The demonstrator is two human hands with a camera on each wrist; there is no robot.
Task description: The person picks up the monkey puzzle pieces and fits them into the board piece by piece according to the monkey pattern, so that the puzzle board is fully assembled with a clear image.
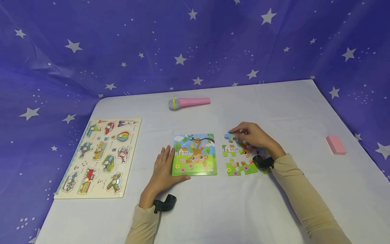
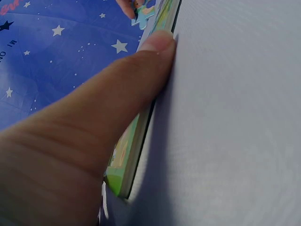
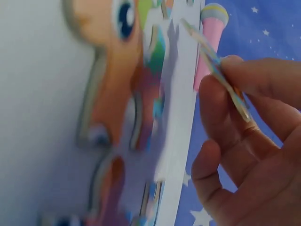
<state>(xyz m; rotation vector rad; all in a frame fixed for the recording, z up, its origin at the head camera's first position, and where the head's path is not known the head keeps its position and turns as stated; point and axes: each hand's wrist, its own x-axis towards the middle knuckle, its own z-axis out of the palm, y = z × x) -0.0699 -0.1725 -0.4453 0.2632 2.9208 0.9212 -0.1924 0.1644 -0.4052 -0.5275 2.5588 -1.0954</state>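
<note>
A square monkey picture board (image 1: 195,156) lies on the white table. My left hand (image 1: 164,168) rests at its left side, fingers extended along that edge. Its thumb (image 2: 157,47) touches the board's near edge in the left wrist view. To the right of the board, my right hand (image 1: 254,135) pinches a jigsaw piece (image 3: 218,70) between thumb and fingers, raised above the tabletop. Below and around that hand lie several loose jigsaw pieces, among them a house piece (image 1: 230,150) and a green flower piece (image 1: 233,169). The right hand and wrist camera hide some of them.
A pink toy microphone (image 1: 193,101) lies beyond the board. At the left is a cream knob puzzle board (image 1: 100,157) with vehicle pictures. A pink block (image 1: 336,145) sits near the table's right edge. A purple star-patterned cloth (image 1: 195,44) hangs behind the table.
</note>
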